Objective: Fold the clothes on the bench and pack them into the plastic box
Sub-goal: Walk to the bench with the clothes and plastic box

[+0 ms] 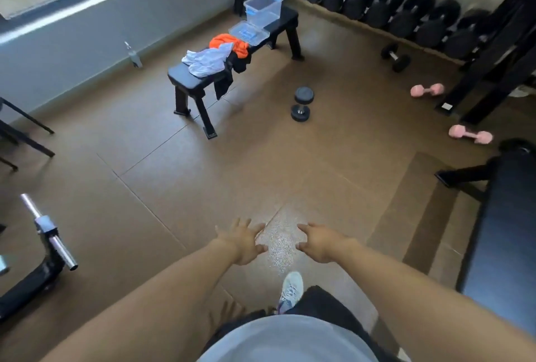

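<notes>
A black bench [185,79] stands far ahead across the brown floor. On it lie a crumpled white garment [207,61], an orange garment [229,42] and a black garment [224,83] that hangs over the near edge. A clear plastic box [264,7] sits at the bench's far end, and its clear lid [249,33] lies flat beside it. My left hand [242,244] and my right hand [320,242] are stretched out low in front of me, fingers spread, holding nothing and far from the bench.
A black dumbbell [302,104] lies on the floor right of the bench. Two pink dumbbells [427,90] lie further right, near a rack of black dumbbells [406,7]. A second dark bench [504,231] is at right, a barbell end [49,232] at left, a spray bottle [135,55] by the wall.
</notes>
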The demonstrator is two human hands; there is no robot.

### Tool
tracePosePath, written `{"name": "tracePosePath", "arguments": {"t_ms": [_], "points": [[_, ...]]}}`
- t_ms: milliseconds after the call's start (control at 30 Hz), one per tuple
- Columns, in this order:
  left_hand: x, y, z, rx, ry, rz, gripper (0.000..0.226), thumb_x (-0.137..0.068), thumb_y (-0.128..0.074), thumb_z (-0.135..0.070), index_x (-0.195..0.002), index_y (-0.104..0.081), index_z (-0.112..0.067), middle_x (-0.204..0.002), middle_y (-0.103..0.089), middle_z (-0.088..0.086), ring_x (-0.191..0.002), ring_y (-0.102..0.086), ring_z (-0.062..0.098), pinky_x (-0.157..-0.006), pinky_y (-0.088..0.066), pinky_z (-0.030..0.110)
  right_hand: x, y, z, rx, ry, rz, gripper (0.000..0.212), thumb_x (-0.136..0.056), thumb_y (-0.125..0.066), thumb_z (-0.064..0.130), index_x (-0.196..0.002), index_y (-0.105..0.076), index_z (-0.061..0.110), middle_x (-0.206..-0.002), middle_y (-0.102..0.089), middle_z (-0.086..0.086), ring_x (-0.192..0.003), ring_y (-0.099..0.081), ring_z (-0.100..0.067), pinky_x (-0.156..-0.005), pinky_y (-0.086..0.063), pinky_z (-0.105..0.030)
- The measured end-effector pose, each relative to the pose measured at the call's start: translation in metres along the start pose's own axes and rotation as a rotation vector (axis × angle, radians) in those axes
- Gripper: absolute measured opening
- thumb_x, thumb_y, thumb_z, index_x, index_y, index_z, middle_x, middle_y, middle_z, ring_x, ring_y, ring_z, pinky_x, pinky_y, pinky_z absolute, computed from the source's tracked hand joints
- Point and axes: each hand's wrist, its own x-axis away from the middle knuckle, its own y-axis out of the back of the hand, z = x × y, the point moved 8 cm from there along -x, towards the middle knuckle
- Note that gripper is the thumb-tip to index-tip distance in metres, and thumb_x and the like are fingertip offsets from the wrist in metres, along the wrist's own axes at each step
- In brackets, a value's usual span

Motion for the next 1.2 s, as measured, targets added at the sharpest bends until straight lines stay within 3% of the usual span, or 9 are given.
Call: {"name": "tracePosePath", "arguments": {"t_ms": [167, 300, 600, 900, 1200], "points": [[-0.060, 0.107, 0.023, 0.125, 0.012, -0.112, 0.070, -0.102, -0.038, -0.060, -0.162, -0.015, -0.032, -0.170, -0.017, 0.004, -0.157, -0.009, 0.028, -0.121, -0.018, 0.063, -0.061, 0.124, 0.001, 0.026, 0.038, -0.026, 0.069, -0.104, -0.042, 0.048, -0.162, -0.014, 0.020, -0.169, -0.011, -0.010, -0.154, -0.015, -0.033, -0.123, -0.019, -0.045], [-0.112, 0.170, 0.040, 0.186, -0.002, -0.166, 0.069, -0.103, -0.042, -0.055, -0.162, -0.018, -0.030, -0.168, -0.022, 0.004, -0.156, -0.014, 0.026, -0.120, -0.019, 0.061, -0.119, 0.181, 0.013, 0.028, 0.049, -0.013, 0.071, -0.103, -0.043, 0.051, -0.161, -0.015, 0.024, -0.169, -0.014, -0.009, -0.154, -0.017, -0.034, -0.123, -0.020, -0.047], [-0.260, 0.304, 0.059, 0.044, -0.144, -0.155, 0.069, -0.102, -0.045, -0.052, -0.161, -0.018, -0.032, -0.166, -0.026, 0.005, -0.154, -0.018, 0.028, -0.121, -0.023, 0.061, -0.217, 0.289, 0.004, -0.111, -0.104, -0.035, 0.069, -0.103, -0.044, 0.048, -0.161, -0.016, 0.025, -0.169, -0.014, -0.005, -0.155, -0.015, -0.031, -0.124, -0.019, -0.048], [-0.373, 0.386, -0.009, -0.103, -0.269, -0.022, 0.068, -0.101, -0.047, -0.052, -0.161, -0.020, -0.032, -0.164, -0.028, 0.008, -0.153, -0.020, 0.029, -0.120, -0.024, 0.061, -0.271, 0.360, -0.081, -0.226, -0.268, -0.013, 0.069, -0.101, -0.041, 0.054, -0.161, -0.019, 0.027, -0.169, -0.016, -0.002, -0.155, -0.014, -0.029, -0.123, -0.020, -0.049], [-0.487, 0.499, -0.151, -0.147, -0.341, -0.021, 0.072, -0.101, -0.049, -0.051, -0.162, -0.018, -0.029, -0.163, -0.030, 0.012, -0.152, -0.023, 0.033, -0.120, -0.027, 0.051, -0.316, 0.479, -0.248, -0.279, -0.279, -0.055, 0.073, -0.100, -0.043, 0.057, -0.161, -0.018, 0.026, -0.168, -0.017, -0.007, -0.154, -0.016, -0.032, -0.124, -0.018, -0.050]]}}
